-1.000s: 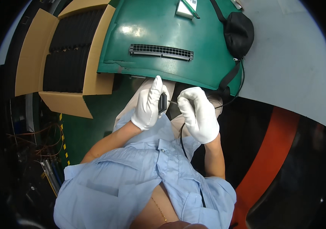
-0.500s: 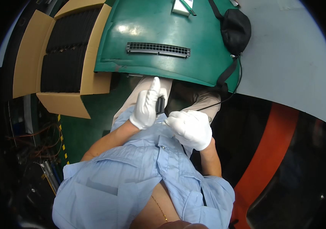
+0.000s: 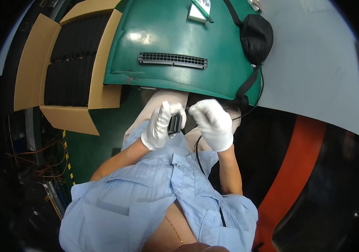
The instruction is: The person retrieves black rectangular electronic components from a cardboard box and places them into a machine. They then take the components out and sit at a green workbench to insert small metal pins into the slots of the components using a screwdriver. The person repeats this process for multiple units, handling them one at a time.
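Observation:
My left hand (image 3: 157,128), in a white glove, is closed around a small black ribbed part (image 3: 174,124) above my lap. Much of that part is hidden by the fingers and palm. Just to its right, my white-gloved right hand (image 3: 213,126) is closed with the fingertips pinched together. Whatever those fingers hold, if anything, I cannot make out. The two hands are apart. A long dark grille (image 3: 173,60) with a grid of slots lies on the green table mat (image 3: 145,77) beyond them.
An open cardboard box (image 3: 103,63) packed with black parts (image 3: 70,82) stands at the left. On the table are a small white box (image 3: 196,16), a green pen-like tool (image 3: 202,11) across it, and a black pouch (image 3: 256,38). A black cable (image 3: 263,84) runs from the pouch toward me.
My right hand has moved up and away from my body, and a thin metal tip seen by it is no longer visible. My left hand's thumb has lowered, and the black part has turned.

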`<control>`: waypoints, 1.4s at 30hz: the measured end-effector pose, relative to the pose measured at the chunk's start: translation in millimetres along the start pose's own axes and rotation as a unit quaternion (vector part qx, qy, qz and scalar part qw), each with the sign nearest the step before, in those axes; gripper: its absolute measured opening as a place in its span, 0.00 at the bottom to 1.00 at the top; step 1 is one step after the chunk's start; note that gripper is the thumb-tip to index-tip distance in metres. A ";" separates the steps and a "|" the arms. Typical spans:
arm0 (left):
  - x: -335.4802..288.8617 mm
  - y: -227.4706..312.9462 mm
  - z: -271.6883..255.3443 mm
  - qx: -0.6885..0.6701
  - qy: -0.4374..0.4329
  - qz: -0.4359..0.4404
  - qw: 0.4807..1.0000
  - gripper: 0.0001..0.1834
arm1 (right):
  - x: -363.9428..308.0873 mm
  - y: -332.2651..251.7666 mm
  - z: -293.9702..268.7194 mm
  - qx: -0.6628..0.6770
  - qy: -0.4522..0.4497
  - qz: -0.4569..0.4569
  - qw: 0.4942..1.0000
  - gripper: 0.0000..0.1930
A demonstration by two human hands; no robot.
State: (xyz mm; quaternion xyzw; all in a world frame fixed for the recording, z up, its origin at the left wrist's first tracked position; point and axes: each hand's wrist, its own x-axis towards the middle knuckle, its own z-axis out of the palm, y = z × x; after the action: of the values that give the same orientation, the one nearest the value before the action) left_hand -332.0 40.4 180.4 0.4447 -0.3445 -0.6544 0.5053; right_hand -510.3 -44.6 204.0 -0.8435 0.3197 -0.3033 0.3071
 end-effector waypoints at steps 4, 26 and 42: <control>4.6 -30.5 -26.1 0.249 0.065 0.227 0.939 0.29 | 35.7 37.2 18.3 0.023 0.041 0.161 0.986 0.13; 227.2 -3.3 -177.5 0.754 0.285 0.102 0.582 0.40 | 23.1 76.7 -13.2 0.075 -0.037 0.413 0.907 0.28; 81.9 35.0 -21.1 -0.195 -0.153 -0.272 0.930 0.28 | 36.7 30.5 -45.6 -0.166 -0.135 -0.082 0.973 0.27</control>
State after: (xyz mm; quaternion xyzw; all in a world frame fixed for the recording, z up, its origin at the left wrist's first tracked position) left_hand -307.6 -47.7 185.0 0.3084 -0.1492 -0.8811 0.3261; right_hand -530.9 -104.5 222.5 -0.9392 0.2512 -0.1532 0.1772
